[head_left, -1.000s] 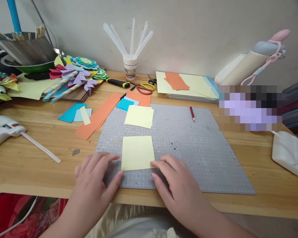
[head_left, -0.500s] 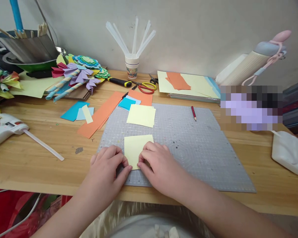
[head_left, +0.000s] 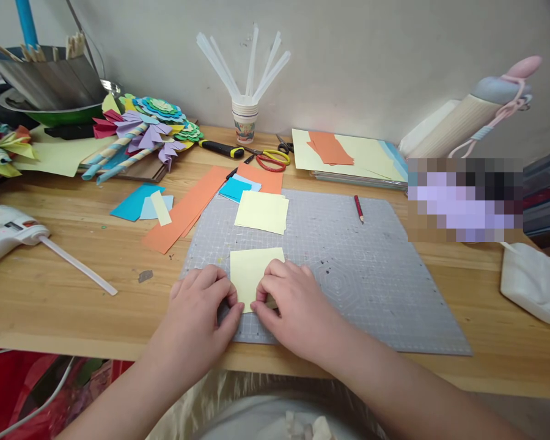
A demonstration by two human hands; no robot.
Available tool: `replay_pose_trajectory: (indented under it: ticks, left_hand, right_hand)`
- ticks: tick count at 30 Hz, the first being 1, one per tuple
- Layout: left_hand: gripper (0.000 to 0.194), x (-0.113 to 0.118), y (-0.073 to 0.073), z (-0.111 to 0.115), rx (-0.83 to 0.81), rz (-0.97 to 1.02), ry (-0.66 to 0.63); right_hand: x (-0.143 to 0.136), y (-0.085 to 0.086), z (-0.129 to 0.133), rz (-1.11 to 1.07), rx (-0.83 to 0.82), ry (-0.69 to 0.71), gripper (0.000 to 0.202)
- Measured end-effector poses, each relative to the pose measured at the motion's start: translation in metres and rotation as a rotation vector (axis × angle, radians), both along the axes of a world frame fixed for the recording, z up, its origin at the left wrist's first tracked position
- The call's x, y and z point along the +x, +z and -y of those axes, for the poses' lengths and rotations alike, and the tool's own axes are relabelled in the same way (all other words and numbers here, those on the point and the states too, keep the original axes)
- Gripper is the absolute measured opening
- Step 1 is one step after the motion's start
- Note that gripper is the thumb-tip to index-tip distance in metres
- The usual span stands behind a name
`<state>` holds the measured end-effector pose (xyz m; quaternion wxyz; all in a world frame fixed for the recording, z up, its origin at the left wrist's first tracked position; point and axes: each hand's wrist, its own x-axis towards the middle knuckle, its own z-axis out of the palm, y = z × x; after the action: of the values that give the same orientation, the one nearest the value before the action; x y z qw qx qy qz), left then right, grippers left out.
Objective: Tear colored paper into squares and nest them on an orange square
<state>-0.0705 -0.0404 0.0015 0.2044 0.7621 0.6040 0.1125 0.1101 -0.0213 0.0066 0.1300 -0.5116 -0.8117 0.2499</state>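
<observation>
A pale yellow square of paper [head_left: 250, 269] lies on the grey cutting mat [head_left: 376, 293] near its front edge. At its lower left corner, my left hand [head_left: 206, 311] pinches the paper between thumb and fingers. My right hand [head_left: 293, 308] pinches the bottom edge a little further right, its knuckles covering the paper's right side. Just behind it are more pale yellow squares [head_left: 261, 212], slightly fanned. Blue paper pieces [head_left: 234, 189] and orange strips [head_left: 187, 211] lie beyond and to the left.
A hot glue gun [head_left: 16, 232] rests at the left. Scissors [head_left: 275, 160], a black-and-yellow cutter [head_left: 220, 148] and a paper cup [head_left: 245, 122] of glue sticks stand or lie toward the wall. A red pencil [head_left: 358, 209] is on the mat. Paper flowers [head_left: 151, 131] are at the back left.
My right thumb has shifted slightly left along the paper's bottom edge, closer to my left thumb. The whole view has moved a little; the paper stays in place.
</observation>
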Motion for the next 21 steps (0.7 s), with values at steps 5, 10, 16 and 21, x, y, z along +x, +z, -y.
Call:
replay_pose_trajectory:
  ticks: [5,10,16,21]
  left_hand:
    - [0.016,0.001,-0.005,0.022,0.354,0.033,0.008]
    - [0.021,0.008,-0.013,0.049,0.648,-0.013,-0.016]
    - [0.02,0.011,-0.019,0.052,0.67,-0.092,-0.028]
    - [0.016,0.007,-0.017,0.049,0.703,-0.107,0.003]
  right_hand:
    - [0.0,0.0,-0.001,-0.01,-0.016,0.001,0.013]
    - [0.001,0.002,-0.001,-0.006,-0.046,-0.001,0.014]
    - [0.0,0.002,-0.004,-0.01,-0.051,0.002,0.015]
    - [0.0,0.001,-0.002,-0.009,-0.048,0.007,0.015]
